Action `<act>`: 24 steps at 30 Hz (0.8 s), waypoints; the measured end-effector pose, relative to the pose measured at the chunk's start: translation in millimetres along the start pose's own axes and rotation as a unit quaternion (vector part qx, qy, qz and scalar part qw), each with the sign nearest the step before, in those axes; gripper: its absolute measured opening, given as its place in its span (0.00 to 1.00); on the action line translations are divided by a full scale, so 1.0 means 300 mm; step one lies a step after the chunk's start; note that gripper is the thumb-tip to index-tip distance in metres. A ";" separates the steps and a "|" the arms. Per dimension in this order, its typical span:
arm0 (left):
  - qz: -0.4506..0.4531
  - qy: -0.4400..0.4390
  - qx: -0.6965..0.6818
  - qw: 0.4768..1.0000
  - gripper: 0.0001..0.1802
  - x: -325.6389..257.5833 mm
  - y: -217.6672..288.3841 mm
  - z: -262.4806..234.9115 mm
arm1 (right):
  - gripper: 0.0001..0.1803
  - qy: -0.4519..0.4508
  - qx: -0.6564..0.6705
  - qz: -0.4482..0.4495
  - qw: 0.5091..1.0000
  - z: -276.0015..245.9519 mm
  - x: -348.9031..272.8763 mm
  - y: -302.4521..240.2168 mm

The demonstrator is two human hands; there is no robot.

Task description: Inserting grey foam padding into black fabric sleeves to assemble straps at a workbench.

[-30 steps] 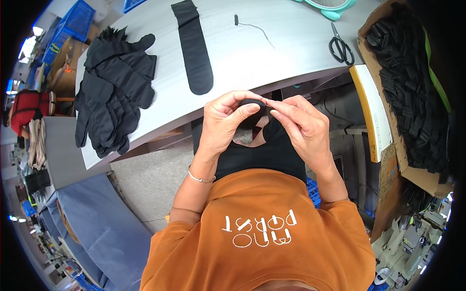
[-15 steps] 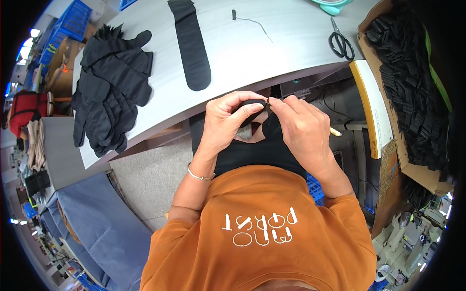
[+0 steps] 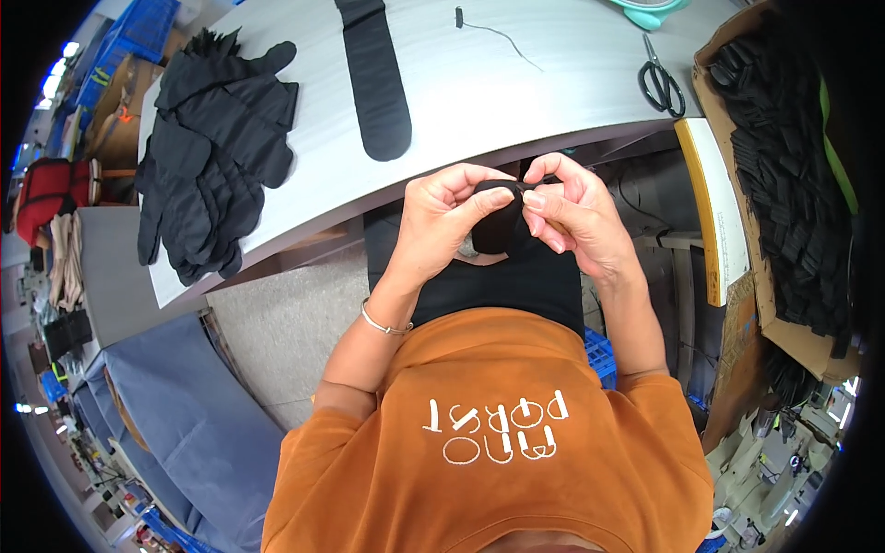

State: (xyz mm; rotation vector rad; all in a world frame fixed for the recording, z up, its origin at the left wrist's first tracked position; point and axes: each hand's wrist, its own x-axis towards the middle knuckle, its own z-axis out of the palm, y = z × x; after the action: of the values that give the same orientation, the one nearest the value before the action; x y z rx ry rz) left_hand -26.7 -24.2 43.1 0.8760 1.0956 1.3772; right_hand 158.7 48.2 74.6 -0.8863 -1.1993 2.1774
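Just beyond my lap, below the table's near edge, both hands meet over a piece of black cloth (image 3: 494, 229). My left hand (image 3: 435, 221) pinches its upper edge between thumb and fingers. Close against it, my right hand (image 3: 583, 217) is closed at the fingertips on the same edge, with its index finger bent up high. Anything small between the right fingertips is too fine to make out. One long black fabric strip with a rounded end (image 3: 380, 97) lies flat on the table (image 3: 498, 106) ahead.
A heap of black fabric pieces (image 3: 217, 147) covers the table's left end. Black-handled scissors (image 3: 660, 88) and a small black piece with a thread (image 3: 459, 17) lie farther right. At right stands a cardboard box (image 3: 751, 276) full of small black pieces, beside a yellow-edged white panel (image 3: 714, 212).
My right hand has turned, its thumb and raised index finger now showing. The pale rod end that stuck out beside it is out of sight. The black cloth hangs more openly between my hands.
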 end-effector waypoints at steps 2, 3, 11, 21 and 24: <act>-0.017 -0.005 -0.005 1.000 0.11 0.008 0.009 -0.003 | 0.13 0.003 0.030 -0.008 1.000 0.001 0.001 0.018; -0.019 -0.013 -0.014 1.000 0.11 0.011 0.011 0.000 | 0.13 0.010 -0.003 -0.021 1.000 -0.003 0.002 0.020; -0.023 0.017 -0.083 0.996 0.10 0.077 0.090 0.011 | 0.15 0.096 -0.155 -0.235 0.955 0.031 0.073 0.071; 0.229 0.180 -0.009 0.956 0.09 0.562 0.183 -0.152 | 0.10 0.012 -0.190 0.013 0.982 -0.091 0.151 0.150; 0.225 0.217 -0.039 0.949 0.09 0.677 0.180 -0.236 | 0.11 0.027 -0.168 0.066 0.983 -0.146 0.120 0.257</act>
State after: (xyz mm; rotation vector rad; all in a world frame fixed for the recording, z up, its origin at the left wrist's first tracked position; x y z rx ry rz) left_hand -132.5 170.3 56.9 0.8136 1.2005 2.0521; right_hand 158.4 58.9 -20.7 -1.1836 -1.5482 2.0680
